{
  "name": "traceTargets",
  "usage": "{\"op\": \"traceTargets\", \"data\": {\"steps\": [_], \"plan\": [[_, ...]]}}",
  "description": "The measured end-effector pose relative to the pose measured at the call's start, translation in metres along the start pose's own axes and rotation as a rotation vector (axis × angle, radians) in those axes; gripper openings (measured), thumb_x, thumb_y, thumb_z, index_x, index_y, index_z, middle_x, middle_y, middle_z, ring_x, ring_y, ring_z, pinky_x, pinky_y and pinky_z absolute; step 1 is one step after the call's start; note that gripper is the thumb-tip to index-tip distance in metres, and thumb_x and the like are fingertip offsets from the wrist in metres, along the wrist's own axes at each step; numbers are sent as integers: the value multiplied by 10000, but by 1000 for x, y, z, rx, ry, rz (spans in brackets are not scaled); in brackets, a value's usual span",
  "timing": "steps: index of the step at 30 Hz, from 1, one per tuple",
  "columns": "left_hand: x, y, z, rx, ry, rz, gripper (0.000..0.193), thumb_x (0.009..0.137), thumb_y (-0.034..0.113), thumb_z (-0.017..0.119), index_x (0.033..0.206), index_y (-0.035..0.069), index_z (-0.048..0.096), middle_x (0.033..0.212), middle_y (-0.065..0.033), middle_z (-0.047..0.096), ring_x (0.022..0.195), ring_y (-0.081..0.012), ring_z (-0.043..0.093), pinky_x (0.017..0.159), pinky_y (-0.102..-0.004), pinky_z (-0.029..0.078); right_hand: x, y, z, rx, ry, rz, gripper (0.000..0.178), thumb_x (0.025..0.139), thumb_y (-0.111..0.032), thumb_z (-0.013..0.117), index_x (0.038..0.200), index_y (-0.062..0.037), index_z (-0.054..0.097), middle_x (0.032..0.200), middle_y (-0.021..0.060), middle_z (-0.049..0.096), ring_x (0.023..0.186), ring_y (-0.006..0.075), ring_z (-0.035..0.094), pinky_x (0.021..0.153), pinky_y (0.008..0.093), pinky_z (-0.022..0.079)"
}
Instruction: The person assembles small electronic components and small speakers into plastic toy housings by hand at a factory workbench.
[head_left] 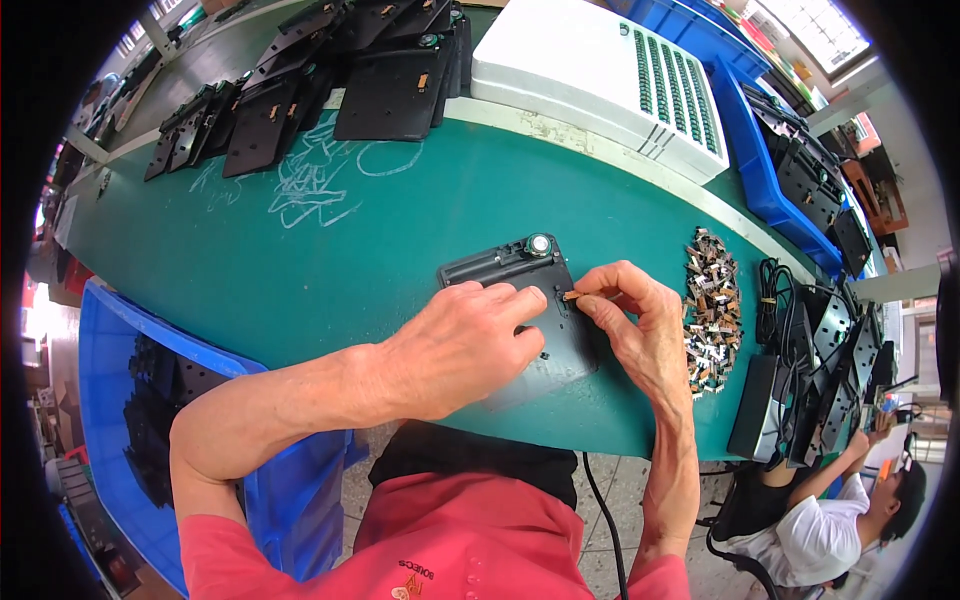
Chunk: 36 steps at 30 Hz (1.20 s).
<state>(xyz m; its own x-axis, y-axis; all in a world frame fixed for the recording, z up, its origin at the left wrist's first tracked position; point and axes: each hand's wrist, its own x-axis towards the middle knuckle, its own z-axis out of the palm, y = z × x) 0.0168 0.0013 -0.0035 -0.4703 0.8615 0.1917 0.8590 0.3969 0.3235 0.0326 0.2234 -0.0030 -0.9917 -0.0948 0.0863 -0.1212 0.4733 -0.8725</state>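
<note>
A black plastic panel (520, 370) lies on the green table in front of me, with a round silver-and-green part (539, 245) at its top corner. My right hand (635, 315) pinches a small brown-and-metal slide switch (572, 295) between thumb and forefinger, at the panel's right side. Over the panel's left part rests my left hand (470, 345), its fingers curled in. Whatever those fingers hold, if anything, is hidden. Just right of my right hand spreads a pile of small brown, white and metal switches (712, 310).
Finished-looking black panels (390, 95) stand stacked at the far left. A white foam tray (560, 65) holds rows of round green parts. Blue bins with black panels stand at the left (180, 340) and far right (760, 190). Black parts and cables (820, 340) lie rightmost; a person (830, 530) sits beyond.
</note>
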Motion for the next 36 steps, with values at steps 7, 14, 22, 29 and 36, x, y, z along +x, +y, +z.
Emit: {"op": "traceTargets", "data": {"steps": [7,14,22,29,36], "plan": [[0,0,-1,4,-5,4,204,688,29,632,888,8,595,1127,-145,567,925,-281,627,770,-387,513,2,0,-1,-106,-45,-91,103,845,32,647,927,-15,687,864,93,669,763,213,648,682,315,511],[0,0,-1,-11,3,-1,216,672,15,635,883,11,587,1130,-145,563,933,-289,624,773,-390,512,3,6,4,-143,-19,-206,140,841,51,627,917,-39,703,821,91,642,760,241,642,677,331,509],[0,0,-1,-20,-4,-4,207,681,18,633,881,10,584,1128,-145,563,938,-290,621,766,-392,510,0,4,-2,-243,-65,-163,227,803,64,621,984,-40,708,845,107,642,754,284,649,679,362,513],[1,0,-1,-21,5,0,199,685,21,631,877,11,581,1123,-145,564,927,-287,617,759,-390,508,-4,-4,-9,-186,-119,-127,227,816,23,648,1034,-15,693,852,126,635,759,286,651,690,379,515],[1,0,0,-23,13,-1,191,688,22,627,874,10,582,1118,-145,566,916,-286,619,756,-389,508,-3,0,-7,-168,-98,-107,219,796,43,678,1009,-6,684,836,122,634,742,251,658,681,342,520]]}}
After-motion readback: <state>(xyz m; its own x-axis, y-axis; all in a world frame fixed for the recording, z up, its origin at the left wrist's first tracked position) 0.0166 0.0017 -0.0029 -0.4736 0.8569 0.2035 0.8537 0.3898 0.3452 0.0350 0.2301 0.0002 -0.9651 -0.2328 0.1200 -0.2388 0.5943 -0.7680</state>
